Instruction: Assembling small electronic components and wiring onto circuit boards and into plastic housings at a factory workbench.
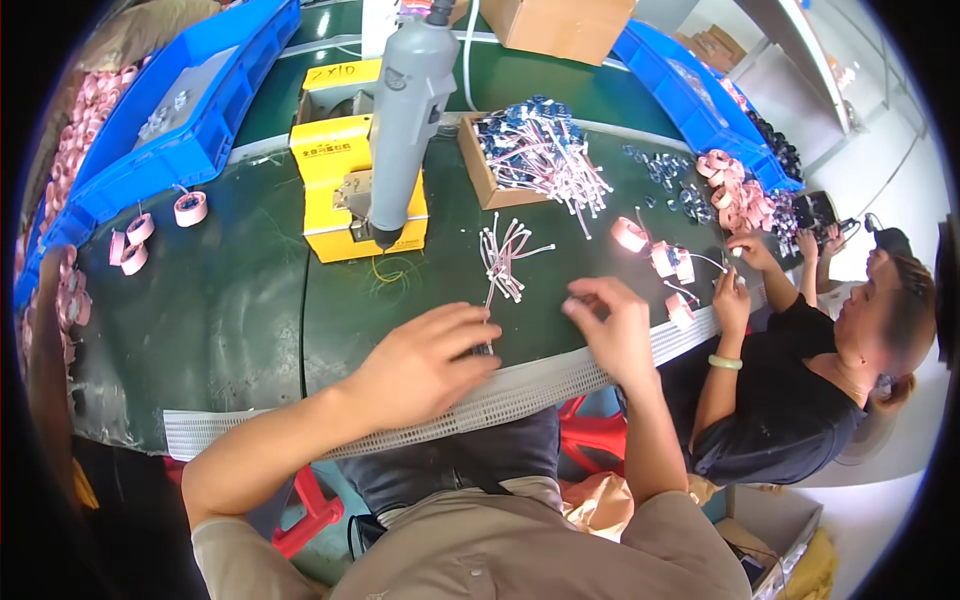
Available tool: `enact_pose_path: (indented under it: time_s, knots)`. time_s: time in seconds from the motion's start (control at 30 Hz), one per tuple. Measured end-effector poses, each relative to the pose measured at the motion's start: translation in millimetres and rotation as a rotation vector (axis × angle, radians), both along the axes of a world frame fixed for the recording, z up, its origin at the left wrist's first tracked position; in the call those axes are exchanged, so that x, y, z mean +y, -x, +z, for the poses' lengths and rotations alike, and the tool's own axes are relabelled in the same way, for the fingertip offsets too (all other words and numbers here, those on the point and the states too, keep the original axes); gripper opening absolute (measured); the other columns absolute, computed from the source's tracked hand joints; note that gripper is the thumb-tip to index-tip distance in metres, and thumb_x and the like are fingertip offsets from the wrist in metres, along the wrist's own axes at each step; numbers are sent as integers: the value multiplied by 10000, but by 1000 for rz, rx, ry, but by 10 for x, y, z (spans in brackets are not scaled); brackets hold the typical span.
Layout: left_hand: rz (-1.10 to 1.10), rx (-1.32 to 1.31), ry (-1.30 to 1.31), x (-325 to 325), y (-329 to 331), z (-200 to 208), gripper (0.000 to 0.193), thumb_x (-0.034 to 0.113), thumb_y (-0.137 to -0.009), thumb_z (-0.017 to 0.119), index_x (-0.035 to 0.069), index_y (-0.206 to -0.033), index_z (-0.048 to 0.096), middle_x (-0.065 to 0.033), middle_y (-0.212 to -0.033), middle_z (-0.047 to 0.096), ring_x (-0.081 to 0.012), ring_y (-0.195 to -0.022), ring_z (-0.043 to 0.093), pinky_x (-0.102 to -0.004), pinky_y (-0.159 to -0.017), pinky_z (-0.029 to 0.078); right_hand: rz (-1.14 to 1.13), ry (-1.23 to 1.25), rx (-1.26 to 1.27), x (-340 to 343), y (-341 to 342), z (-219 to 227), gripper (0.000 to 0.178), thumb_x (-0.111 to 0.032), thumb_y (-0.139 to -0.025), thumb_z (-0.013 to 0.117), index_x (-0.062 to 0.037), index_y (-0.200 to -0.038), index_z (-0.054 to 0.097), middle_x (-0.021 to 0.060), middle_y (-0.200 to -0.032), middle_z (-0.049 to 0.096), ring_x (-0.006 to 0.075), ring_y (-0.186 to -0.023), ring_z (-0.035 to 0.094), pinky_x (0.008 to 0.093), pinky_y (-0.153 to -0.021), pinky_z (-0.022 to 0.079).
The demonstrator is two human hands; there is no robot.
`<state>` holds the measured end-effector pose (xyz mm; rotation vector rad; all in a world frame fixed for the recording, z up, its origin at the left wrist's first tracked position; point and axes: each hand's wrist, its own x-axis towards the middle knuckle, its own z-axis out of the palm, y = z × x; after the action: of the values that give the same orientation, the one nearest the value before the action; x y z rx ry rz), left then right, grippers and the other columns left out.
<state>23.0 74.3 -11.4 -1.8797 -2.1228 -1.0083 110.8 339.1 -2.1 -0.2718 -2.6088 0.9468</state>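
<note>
My left hand (430, 358) is at the front of the green table, its fingers closed on a small dark part (482, 349) with a thin wire lead. Most of that part is hidden behind the fingers. To its right, my right hand (612, 328) is raised over the table edge, slightly blurred, thumb and fingers apart with nothing seen between them. Just beyond both hands lies a loose bunch of thin white-and-pink wire leads (505, 262) with white connectors. An open cardboard box (488, 186) farther back is heaped with more leads bearing small blue parts.
A grey upright power tool (408, 130) stands before a yellow box-like machine (335, 190). Blue bins (185, 140) flank the table. Pink ring-shaped parts (190, 208) lie on both sides. At right, a co-worker (790, 390) handles small parts close to my right arm.
</note>
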Motion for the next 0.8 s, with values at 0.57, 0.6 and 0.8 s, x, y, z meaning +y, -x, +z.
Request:
enact_pose_path:
  time_s: [0.57,0.6,0.8]
  knots:
    - [328,-1498,-246,-504,277,-63,199,70,-909,726,-30,-1081,712,-83,-930,723,-123,-846,683,-259,-750,564,995,-340,-73,-303,768,247,216,-142,-758,789,-120,-969,748,29,-1060,655,276,-1089,570,417,-931,469]
    - [316,-1507,-224,-490,277,-39,187,77,-909,729,-26,-1065,720,-76,-912,724,-114,-825,677,-245,-721,552,1033,-354,-65,-286,785,242,192,-143,-765,784,-125,-952,747,23,-1058,653,272,-1086,572,414,-923,468]
    - [207,-1788,-319,-545,319,-87,217,90,-921,715,-45,-1091,708,-109,-1012,721,-140,-846,677,-266,-767,553,995,-149,202,-452,845,300,130,-45,-797,770,-35,-894,684,83,-898,681,278,-896,677,380,-751,527]
